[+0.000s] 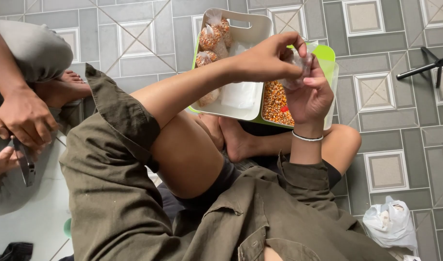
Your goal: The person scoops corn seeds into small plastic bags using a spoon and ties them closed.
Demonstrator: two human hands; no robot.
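I sit cross-legged on a tiled floor. My left hand (pixel 267 58) and my right hand (pixel 312 94) both pinch a small clear plastic bag (pixel 301 67) above a container of loose orange and yellow corn kernels (pixel 275 104). The bag's contents are hard to make out. A white rectangular basket (pixel 253 29) beside the kernels holds several filled, tied bags of kernels (pixel 211 38) and a stack of flat clear bags (pixel 239 94). Both containers rest on a green tray (pixel 327 53) in front of my feet.
At the left sits another person, whose hand (pixel 21 118) holds a dark phone (pixel 26 166). A crumpled white plastic bag (pixel 390 222) lies on the floor at lower right. A black stand leg (pixel 426 65) reaches in at the upper right.
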